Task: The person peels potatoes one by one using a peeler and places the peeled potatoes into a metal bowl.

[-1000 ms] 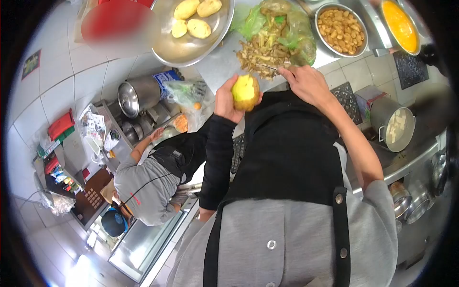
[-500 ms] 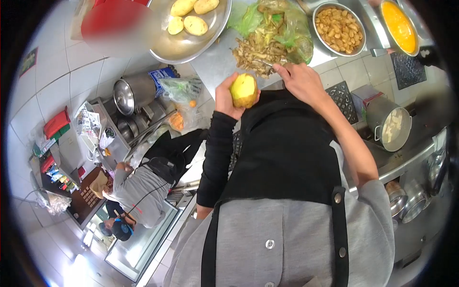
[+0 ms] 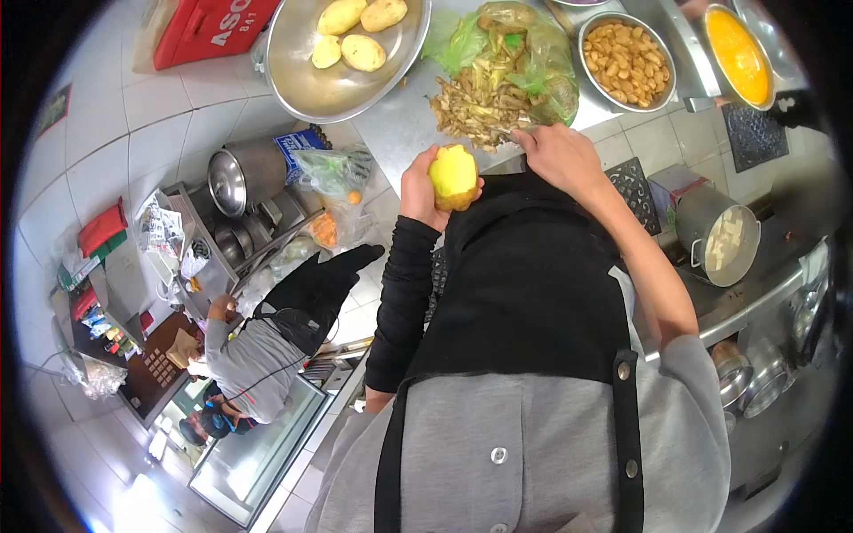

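A partly peeled potato, yellow on top with brown skin at its lower end, sits in my left hand, whose fingers curl around it. To its right, my right hand is closed on a small thin metal tool, mostly hidden by the fingers; its exact kind is unclear. The tool lies at the edge of a heap of brown peelings on the metal table. Behind the peelings, a green plastic bag holds brown potatoes. Several peeled potatoes lie in a large steel bowl.
At the upper right stand a bowl of brown chunks and a container of orange liquid. A pot with pale pieces is further right. At left, a co-worker bends by a counter. A red box is upper left.
My right hand has shifted slightly right and down, with the tool drawn back toward the edge of the peelings. The potato stays in my left hand, slightly lower. The view has tilted a little.
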`<state>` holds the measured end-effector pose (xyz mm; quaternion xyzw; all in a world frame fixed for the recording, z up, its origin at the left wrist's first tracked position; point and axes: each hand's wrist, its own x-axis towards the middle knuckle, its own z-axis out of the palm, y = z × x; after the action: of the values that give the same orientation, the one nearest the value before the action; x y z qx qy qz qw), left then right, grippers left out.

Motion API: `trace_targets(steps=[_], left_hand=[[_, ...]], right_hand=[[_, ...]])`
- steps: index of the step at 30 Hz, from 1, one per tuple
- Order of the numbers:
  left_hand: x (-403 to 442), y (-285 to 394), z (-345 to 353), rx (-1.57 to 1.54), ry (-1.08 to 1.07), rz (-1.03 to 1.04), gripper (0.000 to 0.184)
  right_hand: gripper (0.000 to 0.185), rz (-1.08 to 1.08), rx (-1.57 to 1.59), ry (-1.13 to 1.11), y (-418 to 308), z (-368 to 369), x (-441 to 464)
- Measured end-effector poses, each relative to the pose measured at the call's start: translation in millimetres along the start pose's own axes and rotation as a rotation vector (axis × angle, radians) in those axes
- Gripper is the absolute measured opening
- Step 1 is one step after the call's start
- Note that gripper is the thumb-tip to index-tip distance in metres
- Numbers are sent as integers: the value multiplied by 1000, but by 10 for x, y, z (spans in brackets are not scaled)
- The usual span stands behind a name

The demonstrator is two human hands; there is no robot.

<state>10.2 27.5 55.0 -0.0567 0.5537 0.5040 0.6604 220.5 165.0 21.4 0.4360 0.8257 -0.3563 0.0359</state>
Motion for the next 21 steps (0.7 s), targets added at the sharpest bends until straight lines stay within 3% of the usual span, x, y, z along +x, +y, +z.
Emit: trace_targets(steps=[3, 8, 12, 17, 21], left_hand=[[-50, 50, 136, -24, 129, 12, 56], [96, -39, -13, -16, 96, 37, 54], [187, -62, -22, -91, 87, -25, 53], [205, -12, -167, -116, -36, -164, 54], [4, 26, -68, -113, 19, -77, 56]], right_hand=[[55, -6, 159, -22, -285, -151, -244], [52, -169, 332, 45, -421, -197, -364], [53, -277, 277, 10, -518, -164, -490], [62, -35, 18, 46, -61, 137, -29], [63, 53, 250, -81, -224, -144, -148]])
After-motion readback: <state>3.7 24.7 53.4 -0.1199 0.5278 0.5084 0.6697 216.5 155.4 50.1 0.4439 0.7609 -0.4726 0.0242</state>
